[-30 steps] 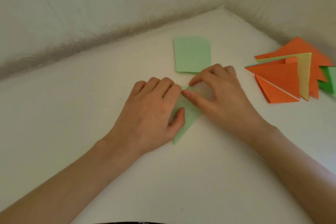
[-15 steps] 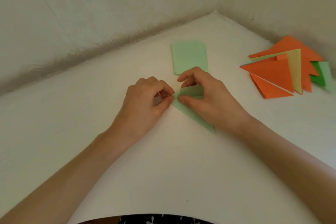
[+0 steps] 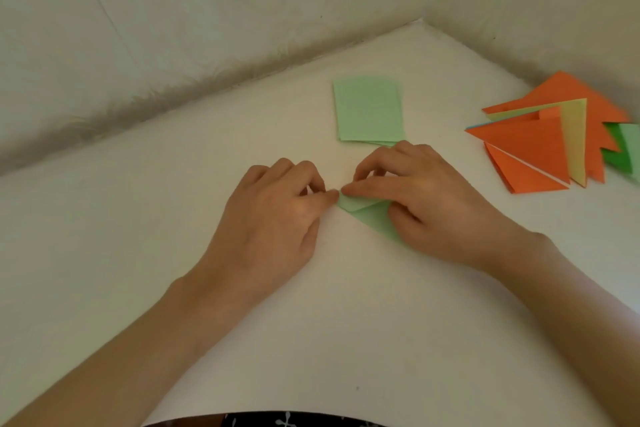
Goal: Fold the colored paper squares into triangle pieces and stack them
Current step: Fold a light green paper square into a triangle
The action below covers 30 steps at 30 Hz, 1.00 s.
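Fingers (image 3: 363,190) on edge of green triangle (image 3: 375,218)

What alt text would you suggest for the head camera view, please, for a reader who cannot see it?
Two hands fold a green paper on a white table: the left hand pinches its corner, the right hand holds it. A stack of green squares lies beyond, with folded triangles, mostly orange, at right.

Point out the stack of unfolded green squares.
In the head view, the green stack lies just beyond the right hand, left of the folded orange triangles.
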### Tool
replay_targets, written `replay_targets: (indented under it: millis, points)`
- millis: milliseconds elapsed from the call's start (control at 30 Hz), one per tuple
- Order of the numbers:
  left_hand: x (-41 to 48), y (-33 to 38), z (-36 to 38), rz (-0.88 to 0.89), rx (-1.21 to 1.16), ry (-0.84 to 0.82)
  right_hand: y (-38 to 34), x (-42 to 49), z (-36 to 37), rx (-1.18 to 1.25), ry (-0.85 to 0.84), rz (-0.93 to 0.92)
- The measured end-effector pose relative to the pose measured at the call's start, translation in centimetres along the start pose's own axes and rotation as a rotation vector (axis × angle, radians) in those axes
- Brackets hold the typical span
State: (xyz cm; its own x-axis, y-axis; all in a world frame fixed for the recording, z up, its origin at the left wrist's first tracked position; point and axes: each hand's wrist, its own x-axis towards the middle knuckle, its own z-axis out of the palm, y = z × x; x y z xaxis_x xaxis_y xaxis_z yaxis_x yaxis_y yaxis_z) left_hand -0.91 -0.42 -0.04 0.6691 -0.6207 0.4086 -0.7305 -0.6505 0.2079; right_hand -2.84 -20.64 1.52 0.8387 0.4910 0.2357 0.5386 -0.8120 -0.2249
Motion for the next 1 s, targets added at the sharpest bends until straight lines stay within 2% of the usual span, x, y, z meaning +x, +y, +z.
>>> replay_targets:
  millis: [200,500,800,900,933,1000]
  points:
    - [-0.4,1.1,0.1,-0.015,0.148,0.031,-1.6,-0.8,1.1,-0.257,0.131,0.044]
    - [-0.3,1.4,0.0,-0.063,0.156,0.008,-1.1,-1.1,0.7,-0.351,0.243,0.105]
    - [-0.2,1.4,0.2,-0.092,0.124,-0.001,-1.0,-1.3,0.9,-0.490,0.223,0.260]
    - [-0.2,1.4,0.1,-0.098,0.100,-0.025,-0.2,-1.2,0.5,-0.325,0.300,0.244]
    - [-0.1,1.4,0.0,-0.099,0.096,-0.032,0.2,-1.2,0.2,-0.177,0.276,0.209]
    - [-0.1,1.4,0.0,-0.100,0.101,-0.040,1.2,-1.2,-0.2,0.077,0.091,0.088]
